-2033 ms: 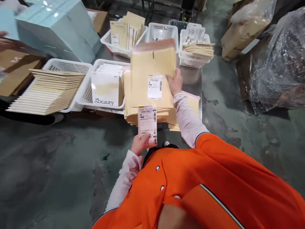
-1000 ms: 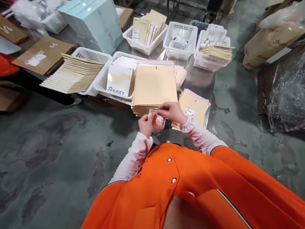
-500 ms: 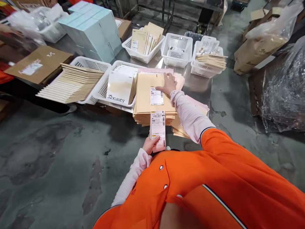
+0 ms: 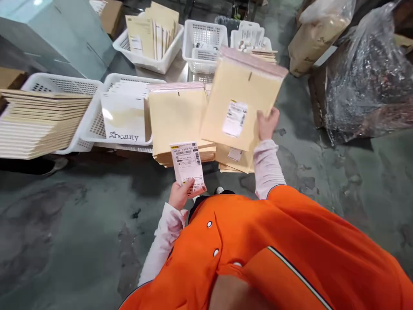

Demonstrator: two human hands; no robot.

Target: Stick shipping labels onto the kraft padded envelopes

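Near my body, my left hand (image 4: 181,193) pinches a strip of printed labels (image 4: 187,163), whose upper end overlaps the front edge of a stack of yellowish envelopes (image 4: 177,116). My right hand (image 4: 268,122) grips the right edge of one labelled envelope (image 4: 243,94), raised and tilted to the right of the stack. A white printed label (image 4: 235,119) lies on its face. Beneath it, part of another labelled envelope (image 4: 234,160) shows on a lower pile. The lifted envelope hides some of that pile.
White baskets stand left of the stack, one with cards marked "beauty" (image 4: 124,118), one with stacked envelopes (image 4: 41,120). Behind are a basket of envelopes (image 4: 146,60) and a basket of small items (image 4: 204,43). A blue-grey box (image 4: 64,38) stands back left; a plastic-wrapped bundle (image 4: 364,86) is at right.
My right hand has taken hold of the top labelled envelope and moved it right, off the stack. My left hand still holds the label strip, now tilted. The view has shifted.
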